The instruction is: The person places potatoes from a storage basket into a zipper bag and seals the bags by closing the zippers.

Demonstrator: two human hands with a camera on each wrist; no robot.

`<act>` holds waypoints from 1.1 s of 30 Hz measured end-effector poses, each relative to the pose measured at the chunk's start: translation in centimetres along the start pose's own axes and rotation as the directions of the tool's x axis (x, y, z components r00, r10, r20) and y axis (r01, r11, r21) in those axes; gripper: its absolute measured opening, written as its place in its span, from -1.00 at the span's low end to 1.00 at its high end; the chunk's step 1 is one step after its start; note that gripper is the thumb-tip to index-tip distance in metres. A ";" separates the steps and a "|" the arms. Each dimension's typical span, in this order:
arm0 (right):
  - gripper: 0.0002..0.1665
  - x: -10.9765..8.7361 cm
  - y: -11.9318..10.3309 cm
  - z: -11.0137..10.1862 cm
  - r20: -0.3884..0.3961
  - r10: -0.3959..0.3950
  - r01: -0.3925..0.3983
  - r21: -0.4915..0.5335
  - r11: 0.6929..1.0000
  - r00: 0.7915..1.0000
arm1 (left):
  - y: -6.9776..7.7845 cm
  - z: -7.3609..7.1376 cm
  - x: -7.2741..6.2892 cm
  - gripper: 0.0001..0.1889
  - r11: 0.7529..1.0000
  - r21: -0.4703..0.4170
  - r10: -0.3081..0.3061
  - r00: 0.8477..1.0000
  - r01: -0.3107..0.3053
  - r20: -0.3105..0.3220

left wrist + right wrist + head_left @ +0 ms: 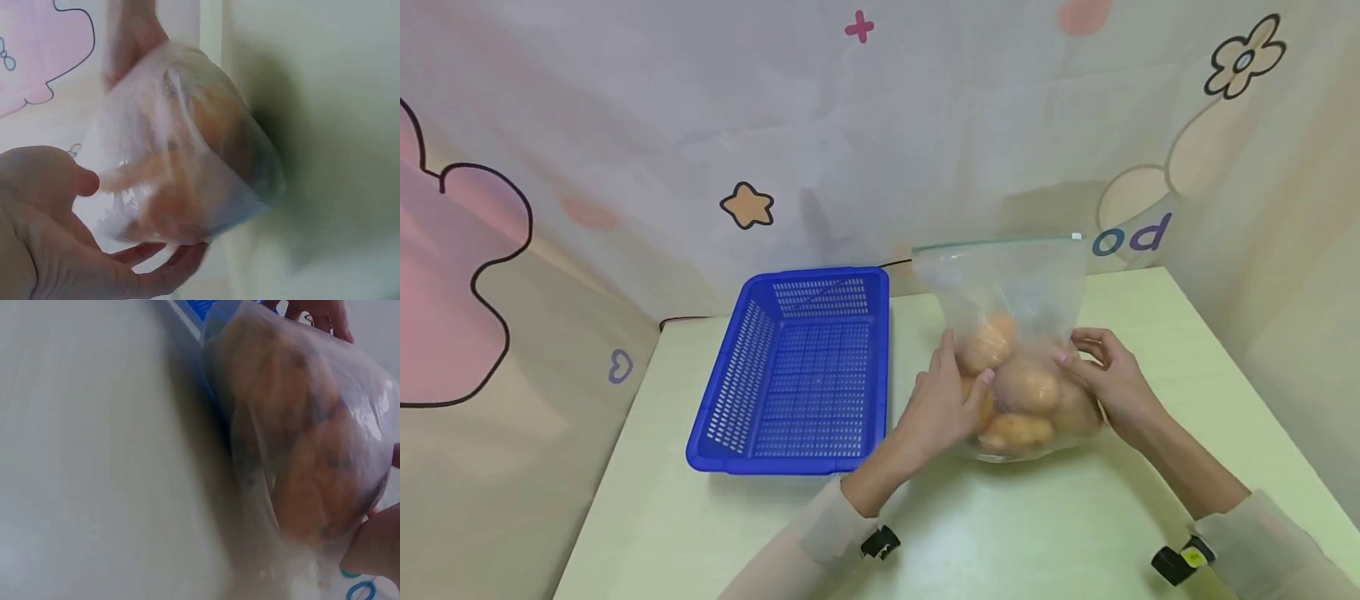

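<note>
A clear zip-top bag [1015, 275] holds several potatoes [1030, 385], brownish-yellow and blurred by the plastic. Along its top runs a green zip strip with a white slider [1077, 237] at the right end. My left hand [943, 400] grips the bag's left side, thumb across the front and fingers behind the edge. On the opposite side, my right hand [1116, 383] holds the bag with its thumb on the front. Both wrist views show the bag's underside [181, 156] above a shadow; whether it touches the table cannot be told.
A blue perforated plastic basket [883, 375] stands left of the bag on the pale table [1015, 533], with nothing in it. Behind the table hangs a printed cloth [820, 100]. Each wrist wears a black strap [880, 543].
</note>
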State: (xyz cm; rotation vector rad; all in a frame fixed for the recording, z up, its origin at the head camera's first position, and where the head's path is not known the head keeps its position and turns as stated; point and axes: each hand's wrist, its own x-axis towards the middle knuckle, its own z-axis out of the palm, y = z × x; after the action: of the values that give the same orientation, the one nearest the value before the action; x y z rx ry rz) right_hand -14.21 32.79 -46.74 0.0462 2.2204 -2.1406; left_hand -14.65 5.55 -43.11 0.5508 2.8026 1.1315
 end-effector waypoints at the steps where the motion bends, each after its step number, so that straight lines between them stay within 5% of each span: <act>1: -0.55 -0.2 0.5 -0.2 0.000 0.036 -0.036 0.012 0.999 0.999 | -0.3 0.5 -0.4 -0.12 0.999 -0.044 -0.018 1.000 0.019 0.008; 5: -0.67 -1.1 2.1 -0.7 0.036 0.120 -0.121 0.023 0.992 0.992 | -1.8 2.2 -1.9 -0.09 0.975 -0.197 -0.102 0.994 0.107 0.032; 9: -0.62 -1.8 2.8 -0.5 0.039 0.106 -0.106 -0.014 0.994 0.994 | -3.0 3.5 -2.5 -0.17 0.928 -0.328 -0.164 0.985 0.174 0.059; 14: -0.58 -2.3 2.3 0.1 -0.028 0.063 -0.065 -0.070 0.995 0.998 | -3.0 4.3 -2.6 -0.24 0.892 -0.413 -0.196 0.980 0.184 0.013; 18: -0.51 -1.6 1.8 -0.4 0.000 0.099 -0.098 -0.081 0.992 0.995 | -2.8 4.4 -2.4 -0.21 0.889 -0.412 -0.216 0.976 0.202 0.014; 21: -0.33 -1.5 1.9 -1.0 0.037 0.157 -0.149 -0.167 0.975 0.987 | -2.3 3.8 -3.3 -0.09 0.914 -0.342 -0.206 0.976 0.220 0.075; 24: -0.15 -2.2 1.5 -1.8 0.051 0.156 -0.127 -0.370 0.920 0.986 | -1.2 2.4 -4.9 -0.03 0.961 -0.224 -0.132 0.980 0.163 0.148; 28: -0.14 -2.6 -1.2 -2.7 0.087 0.015 0.041 -0.611 0.790 0.996 | 1.0 -2.0 -5.9 -0.10 0.999 -0.047 0.018 0.984 -0.010 0.178; 30: -0.19 -2.3 -3.5 -2.7 0.153 -0.077 0.161 -0.673 0.722 0.985 | 1.9 -5.1 -5.3 -0.13 0.996 0.034 0.071 0.982 -0.078 0.173; 33: -0.16 -1.3 -7.3 -2.3 0.292 -0.179 0.336 -0.681 0.651 0.939 | 2.5 -9.4 -3.1 -0.14 0.983 0.117 0.123 0.981 -0.141 0.152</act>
State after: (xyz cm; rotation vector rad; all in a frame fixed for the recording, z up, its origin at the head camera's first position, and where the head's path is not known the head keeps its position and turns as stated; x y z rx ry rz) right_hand -13.41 34.86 -39.26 -0.5312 2.8867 -1.0947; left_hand -12.79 -0.03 -34.77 0.8070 2.7605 0.8964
